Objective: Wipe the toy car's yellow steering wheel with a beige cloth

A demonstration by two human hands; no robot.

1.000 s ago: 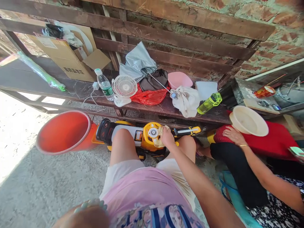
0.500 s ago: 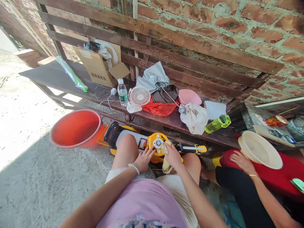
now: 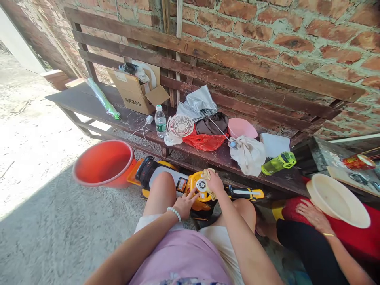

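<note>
A yellow toy steering wheel (image 3: 194, 181) with a white hub sits on a yellow, black and grey ride-on toy (image 3: 166, 168) in front of my knees. My right hand (image 3: 215, 184) is closed on a pale yellow cloth (image 3: 210, 171) and presses it against the wheel's upper right rim. My left hand (image 3: 184, 204), with a beaded bracelet at the wrist, rests its outstretched fingers on the wheel's lower left side. Its thumb is hard to see.
A red tub (image 3: 103, 162) stands on the concrete at left. Along the wooden bench (image 3: 202, 158) are a cardboard box (image 3: 133, 93), a water bottle (image 3: 160, 122), a fan (image 3: 181, 126), an umbrella (image 3: 197, 103) and a green bottle (image 3: 279, 163). At right, another person's hand (image 3: 314, 213) lies beside a cream basin (image 3: 340, 200).
My right hand and the cloth have moved up onto the wheel's top rim; the cloth no longer hangs below the hand. The whole view has shifted slightly.
</note>
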